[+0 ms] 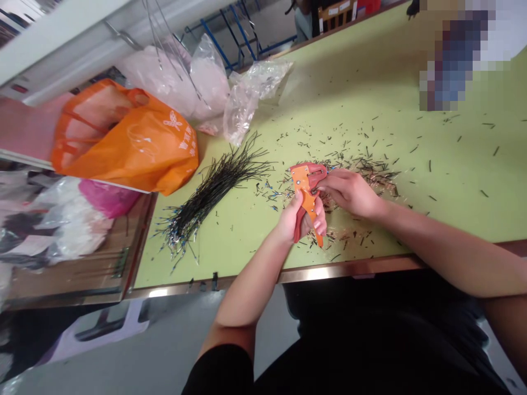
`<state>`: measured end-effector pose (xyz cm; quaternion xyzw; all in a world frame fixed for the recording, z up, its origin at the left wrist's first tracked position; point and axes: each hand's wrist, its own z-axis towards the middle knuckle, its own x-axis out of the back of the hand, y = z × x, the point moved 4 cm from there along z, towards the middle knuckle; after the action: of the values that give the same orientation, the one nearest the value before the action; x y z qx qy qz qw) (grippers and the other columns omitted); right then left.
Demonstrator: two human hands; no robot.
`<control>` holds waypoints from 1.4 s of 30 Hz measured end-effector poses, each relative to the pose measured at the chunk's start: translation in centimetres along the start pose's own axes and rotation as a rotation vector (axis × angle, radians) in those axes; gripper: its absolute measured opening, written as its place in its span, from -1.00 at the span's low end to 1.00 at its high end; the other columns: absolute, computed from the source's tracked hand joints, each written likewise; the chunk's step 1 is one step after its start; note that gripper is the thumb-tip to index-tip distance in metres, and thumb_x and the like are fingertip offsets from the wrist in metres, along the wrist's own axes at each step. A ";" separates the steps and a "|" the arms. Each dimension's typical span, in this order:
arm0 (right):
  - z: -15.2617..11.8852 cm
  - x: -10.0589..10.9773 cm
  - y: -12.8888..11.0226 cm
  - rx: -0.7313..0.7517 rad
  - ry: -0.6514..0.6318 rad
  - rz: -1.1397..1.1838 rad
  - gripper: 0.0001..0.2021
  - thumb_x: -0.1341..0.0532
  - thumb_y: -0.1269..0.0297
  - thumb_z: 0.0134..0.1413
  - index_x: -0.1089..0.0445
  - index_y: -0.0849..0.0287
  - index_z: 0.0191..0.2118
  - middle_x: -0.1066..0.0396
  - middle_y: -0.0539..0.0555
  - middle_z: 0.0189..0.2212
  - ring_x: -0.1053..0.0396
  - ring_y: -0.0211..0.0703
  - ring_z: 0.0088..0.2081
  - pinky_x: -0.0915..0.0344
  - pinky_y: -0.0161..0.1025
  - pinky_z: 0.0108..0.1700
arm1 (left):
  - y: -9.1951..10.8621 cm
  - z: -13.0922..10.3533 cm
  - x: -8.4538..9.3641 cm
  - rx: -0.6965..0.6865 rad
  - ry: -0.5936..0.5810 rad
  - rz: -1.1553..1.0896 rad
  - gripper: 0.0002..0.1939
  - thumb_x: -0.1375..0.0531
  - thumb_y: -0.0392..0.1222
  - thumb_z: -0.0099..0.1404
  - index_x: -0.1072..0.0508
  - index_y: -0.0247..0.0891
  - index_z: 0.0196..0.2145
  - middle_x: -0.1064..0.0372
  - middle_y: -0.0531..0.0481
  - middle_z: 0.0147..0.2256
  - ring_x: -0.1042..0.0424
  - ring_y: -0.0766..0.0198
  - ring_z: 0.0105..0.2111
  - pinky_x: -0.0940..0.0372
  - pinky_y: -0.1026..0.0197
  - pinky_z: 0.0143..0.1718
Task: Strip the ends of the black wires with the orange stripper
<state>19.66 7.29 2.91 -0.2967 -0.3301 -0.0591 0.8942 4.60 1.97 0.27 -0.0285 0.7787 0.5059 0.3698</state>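
My left hand [291, 218] is wrapped round the handles of an orange and red wire stripper [303, 184], its head pointing away from me above the table. My right hand [354, 192] is closed in a pinch against the right side of the tool's head. What its fingertips hold is hidden or too fine to make out. To the left lies a thick bundle of black wires [218, 191], with small bluish and silvery ends toward me. Short black wire offcuts [373, 170] and coppery strands lie scattered under and around both hands.
The yellow-green table [341, 120] has a metal front edge [346, 269]. An orange bag [152, 145] and clear plastic bags [255, 88] stand at the left and back. Plastic-wrapped goods [78, 230] lie on a lower wooden surface at left. A person [307, 19] is partly visible beyond the table.
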 end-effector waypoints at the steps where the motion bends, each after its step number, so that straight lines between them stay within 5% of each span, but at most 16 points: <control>1: 0.0 0.0 0.0 0.010 -0.001 -0.010 -0.72 -0.08 0.34 0.52 -0.55 0.12 -0.14 -0.57 0.10 -0.33 -0.47 -0.10 -0.30 -0.40 -0.14 -0.20 | 0.0 0.0 0.0 -0.006 -0.008 0.006 -0.25 -0.13 0.60 0.31 -0.37 -0.23 -0.46 -0.26 0.07 -0.64 -0.36 0.25 -0.66 -0.40 0.17 -0.54; 15: -0.2 -0.4 0.3 0.083 -0.052 -0.074 -0.68 -0.06 0.49 0.44 -0.57 0.14 -0.07 -0.61 0.13 -0.25 -0.49 -0.06 -0.23 -0.40 -0.11 -0.12 | 0.0 -0.1 -0.6 -0.066 -0.060 -0.033 -0.27 -0.31 0.57 0.18 -0.32 -0.22 -0.50 -0.16 0.17 -0.69 -0.18 0.37 -0.77 -0.26 0.26 -0.68; 20: -0.2 -0.6 0.2 0.089 -0.049 -0.106 -0.71 -0.08 0.44 0.47 -0.58 0.16 -0.09 -0.59 0.13 -0.32 -0.48 -0.07 -0.28 -0.40 -0.12 -0.16 | 0.0 0.3 -0.1 -0.056 -0.006 0.000 -0.23 -0.16 0.63 0.26 -0.26 -0.19 -0.55 -0.06 0.19 -0.74 -0.08 0.40 -0.81 -0.18 0.29 -0.74; 25: 0.0 -0.5 1.9 -0.043 -0.076 -0.083 -0.69 -0.08 0.32 0.51 -0.60 0.13 -0.08 -0.64 0.12 -0.27 -0.52 -0.07 -0.28 -0.44 -0.08 -0.10 | 0.5 1.1 1.0 -0.021 0.117 -0.079 -0.19 -0.04 0.63 0.33 -0.38 -0.23 -0.51 -0.25 0.07 -0.67 -0.32 0.30 -0.72 -0.38 0.21 -0.61; 31: 0.0 1.6 4.4 -0.225 -0.025 -0.054 -0.70 -0.14 0.18 0.50 -0.62 0.15 -0.11 -0.67 0.17 -0.17 -0.59 -0.01 -0.18 -0.48 -0.07 -0.08 | 1.3 1.1 2.9 -0.005 0.225 -0.072 -0.18 0.01 0.52 0.45 -0.58 -0.38 -0.19 -0.58 -0.18 -0.41 -0.62 0.11 -0.45 -0.55 0.11 -0.38; 36: 0.3 2.9 4.0 -0.267 0.113 -0.017 -0.71 -0.14 0.26 0.49 -0.63 0.16 -0.09 -0.64 0.18 -0.21 -0.55 0.01 -0.16 -0.46 -0.03 -0.07 | 0.6 0.8 3.0 0.056 0.103 -0.056 -0.19 -0.05 0.49 0.45 -0.57 -0.42 -0.01 -0.64 -0.28 -0.31 -0.67 0.01 -0.35 -0.58 0.03 -0.28; 42: 0.3 2.2 3.3 -0.315 0.053 0.049 -0.80 -0.20 0.26 0.45 -0.57 0.14 -0.03 -0.64 0.13 -0.21 -0.53 -0.08 -0.21 -0.43 -0.08 -0.09 | 0.1 0.6 2.6 0.049 0.022 -0.017 -0.14 -0.14 0.54 0.36 -0.57 -0.43 0.02 -0.65 -0.30 -0.29 -0.68 -0.02 -0.32 -0.58 0.04 -0.28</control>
<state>22.20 10.38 2.77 -0.4398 -0.2857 -0.0960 0.8460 3.02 3.38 -1.42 -0.0318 0.7946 0.4833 0.3660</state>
